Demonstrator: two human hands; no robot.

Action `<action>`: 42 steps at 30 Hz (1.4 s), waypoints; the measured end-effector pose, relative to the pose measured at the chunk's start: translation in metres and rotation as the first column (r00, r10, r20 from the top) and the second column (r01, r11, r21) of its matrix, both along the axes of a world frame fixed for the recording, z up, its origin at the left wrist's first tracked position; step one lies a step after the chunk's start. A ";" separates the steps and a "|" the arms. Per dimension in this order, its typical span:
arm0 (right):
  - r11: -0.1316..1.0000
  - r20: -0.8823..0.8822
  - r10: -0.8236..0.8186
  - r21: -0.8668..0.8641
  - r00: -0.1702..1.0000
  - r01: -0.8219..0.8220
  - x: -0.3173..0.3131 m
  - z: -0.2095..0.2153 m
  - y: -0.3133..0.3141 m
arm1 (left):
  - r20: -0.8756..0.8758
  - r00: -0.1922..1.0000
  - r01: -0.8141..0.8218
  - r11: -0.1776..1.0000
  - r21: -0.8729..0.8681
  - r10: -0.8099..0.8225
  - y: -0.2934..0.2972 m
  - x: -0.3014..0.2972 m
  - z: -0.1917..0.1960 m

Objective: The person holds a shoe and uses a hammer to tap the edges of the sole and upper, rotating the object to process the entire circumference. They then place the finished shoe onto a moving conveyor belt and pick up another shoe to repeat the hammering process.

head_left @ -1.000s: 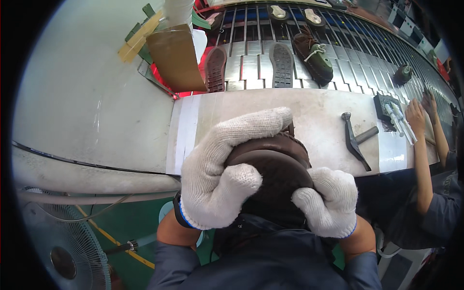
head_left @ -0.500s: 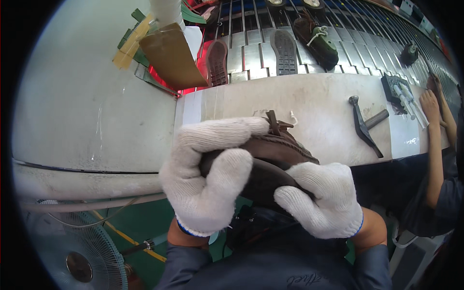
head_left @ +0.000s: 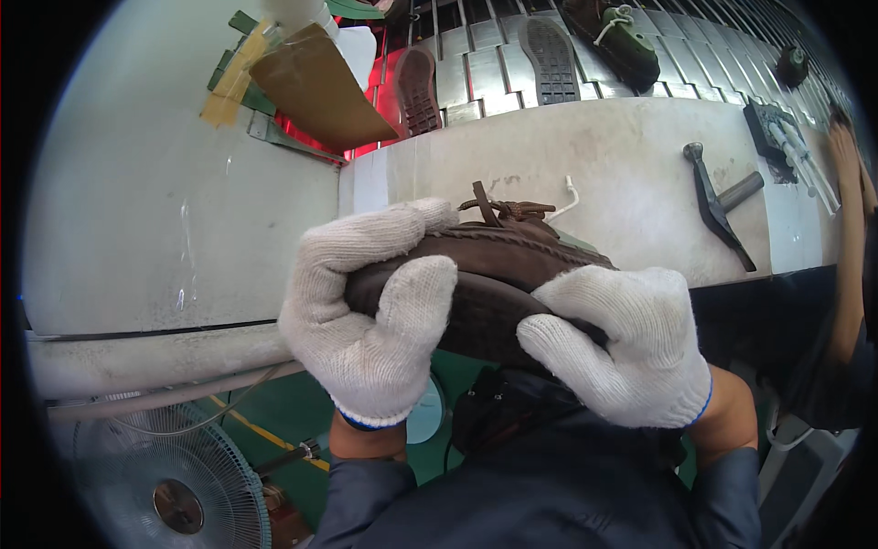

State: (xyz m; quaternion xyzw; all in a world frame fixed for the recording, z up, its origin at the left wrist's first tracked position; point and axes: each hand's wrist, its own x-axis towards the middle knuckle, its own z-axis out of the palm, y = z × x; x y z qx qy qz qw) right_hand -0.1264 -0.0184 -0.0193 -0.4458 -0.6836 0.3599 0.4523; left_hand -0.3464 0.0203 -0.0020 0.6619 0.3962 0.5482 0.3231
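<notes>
A dark brown shoe (head_left: 498, 252) is held on its side between my two gloved hands, above the near edge of the white bench. Its dark sole is turned toward me, and the laces and a strap stick up on the far side. My left hand (head_left: 370, 306), in a white knit glove, wraps one end of the shoe, with the thumb on the sole. My right hand (head_left: 626, 343), gloved the same way, pinches the sole edge near the other end between thumb and fingers. Part of the shoe is hidden behind both gloves.
On the bench (head_left: 631, 201) to the right lies a hammer (head_left: 713, 206), beside a dark tray (head_left: 777, 137) with white tubes. Behind, a metal conveyor carries loose soles (head_left: 549, 59) and a shoe (head_left: 617, 41). Another person's arm (head_left: 849, 229) is at far right; a fan (head_left: 174, 494) stands lower left.
Both hands keep their hold on the shoe, which now shows more of its upper and laces. The left hand has shifted slightly left, the right slightly right; the whole view has moved a little.
</notes>
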 end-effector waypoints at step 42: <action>0.997 0.698 -0.025 0.070 0.715 -0.033 0.060 -0.015 0.004 | -0.137 0.959 0.202 0.940 -0.277 -0.247 -0.005 0.014 -0.078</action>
